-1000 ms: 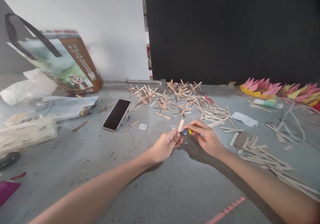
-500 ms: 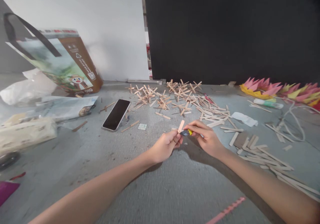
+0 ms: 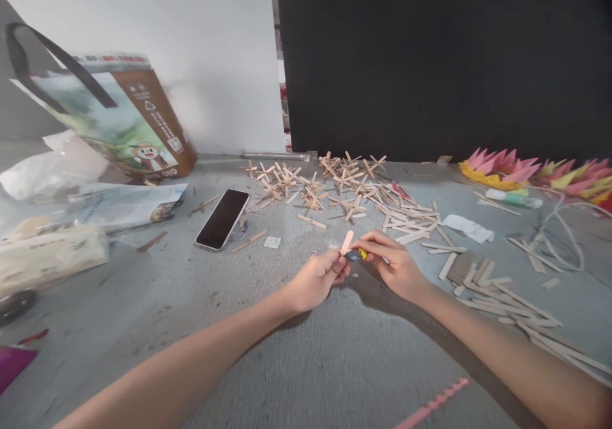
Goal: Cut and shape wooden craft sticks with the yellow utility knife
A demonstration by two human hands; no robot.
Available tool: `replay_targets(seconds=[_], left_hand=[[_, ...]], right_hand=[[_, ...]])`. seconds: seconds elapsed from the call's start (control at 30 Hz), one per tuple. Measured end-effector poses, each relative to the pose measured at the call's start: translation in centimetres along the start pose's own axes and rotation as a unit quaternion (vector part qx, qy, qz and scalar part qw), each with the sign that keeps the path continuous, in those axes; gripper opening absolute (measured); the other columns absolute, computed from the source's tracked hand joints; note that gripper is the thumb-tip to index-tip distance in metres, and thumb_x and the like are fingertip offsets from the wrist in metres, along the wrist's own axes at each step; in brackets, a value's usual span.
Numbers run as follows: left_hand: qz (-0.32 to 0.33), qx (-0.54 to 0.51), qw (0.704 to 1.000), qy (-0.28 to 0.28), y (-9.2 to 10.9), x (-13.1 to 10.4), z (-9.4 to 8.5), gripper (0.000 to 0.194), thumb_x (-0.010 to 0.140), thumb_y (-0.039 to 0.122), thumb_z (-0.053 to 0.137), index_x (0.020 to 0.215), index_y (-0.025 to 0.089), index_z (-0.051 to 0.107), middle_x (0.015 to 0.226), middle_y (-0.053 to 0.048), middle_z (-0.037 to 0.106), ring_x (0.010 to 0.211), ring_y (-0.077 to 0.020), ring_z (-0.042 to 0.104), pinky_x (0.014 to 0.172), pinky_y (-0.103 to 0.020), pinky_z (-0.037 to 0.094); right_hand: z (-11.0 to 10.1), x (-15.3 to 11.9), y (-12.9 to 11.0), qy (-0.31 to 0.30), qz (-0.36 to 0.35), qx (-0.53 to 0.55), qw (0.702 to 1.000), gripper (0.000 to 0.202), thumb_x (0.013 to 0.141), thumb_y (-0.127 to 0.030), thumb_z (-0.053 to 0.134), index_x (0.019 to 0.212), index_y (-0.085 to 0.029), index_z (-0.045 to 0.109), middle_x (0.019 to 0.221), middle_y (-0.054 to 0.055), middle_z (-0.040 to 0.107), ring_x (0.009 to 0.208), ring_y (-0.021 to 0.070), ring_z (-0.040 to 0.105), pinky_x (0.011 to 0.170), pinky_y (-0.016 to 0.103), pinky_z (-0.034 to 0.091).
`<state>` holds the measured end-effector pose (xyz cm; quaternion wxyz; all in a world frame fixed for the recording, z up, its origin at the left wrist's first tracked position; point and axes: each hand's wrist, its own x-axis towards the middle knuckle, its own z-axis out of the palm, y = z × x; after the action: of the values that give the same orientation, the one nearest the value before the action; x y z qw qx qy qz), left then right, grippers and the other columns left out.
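Observation:
My left hand (image 3: 319,280) pinches wooden craft sticks (image 3: 347,241), one pointing up and another end jutting out to the left, seemingly crossed. From the right, my right hand (image 3: 394,266) closes its fingers on a small tube (image 3: 354,255), dark blue-grey with a yellow end. The tube meets the sticks right by the left fingertips; whether its tip touches the wood I cannot tell. Beyond both hands lies a pile of sticks joined into crosses (image 3: 282,181), with loose craft sticks (image 3: 411,218) to its right.
A black phone (image 3: 223,220) lies left of the hands. Farther left stand a printed bag (image 3: 119,123) and plastic packets (image 3: 57,254). More loose sticks (image 3: 516,308), a white cable (image 3: 549,225), a glue stick (image 3: 514,198) and pink paper flowers (image 3: 502,169) occupy the right. A pink strip (image 3: 435,403) lies in front.

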<state>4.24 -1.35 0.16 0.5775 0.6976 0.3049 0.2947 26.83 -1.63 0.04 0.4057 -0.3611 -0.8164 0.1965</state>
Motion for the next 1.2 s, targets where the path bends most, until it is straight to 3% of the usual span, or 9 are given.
replay_targets(seconds=[0.57,1.0,1.2], left_hand=[[-0.002,-0.008,1.000,0.001,0.5,-0.1,0.1,0.048,0.103,0.061,0.036,0.081,0.020,0.045,0.071,0.004,0.041,0.059,-0.0096,0.034,0.055,-0.023,0.031],[0.020,0.089,0.996,-0.014,-0.1,0.0,-0.1,0.033,0.105,0.036,0.037,0.077,0.020,0.043,0.067,0.004,0.043,0.059,-0.0105,0.037,0.061,-0.025,0.033],[0.017,0.054,0.998,0.005,-0.5,0.0,-0.1,0.038,0.106,0.044,0.032,0.076,0.022,0.039,0.067,0.005,0.038,0.059,-0.0106,0.033,0.060,-0.024,0.032]], right_hand=[[0.0,0.0,0.0,0.000,-0.001,0.006,1.000,0.039,0.105,-0.015,0.046,0.132,-0.031,0.069,0.106,0.008,0.065,0.095,0.0211,0.061,0.082,0.035,0.050],[0.4,-0.3,0.1,-0.006,-0.005,0.024,1.000,0.049,0.100,-0.007,0.041,0.133,-0.032,0.069,0.107,0.008,0.065,0.089,0.0194,0.061,0.074,0.032,0.055],[0.2,0.0,0.0,0.002,0.010,0.021,1.000,0.048,0.098,-0.005,0.043,0.129,-0.029,0.071,0.103,0.007,0.065,0.091,0.0187,0.061,0.077,0.031,0.054]])
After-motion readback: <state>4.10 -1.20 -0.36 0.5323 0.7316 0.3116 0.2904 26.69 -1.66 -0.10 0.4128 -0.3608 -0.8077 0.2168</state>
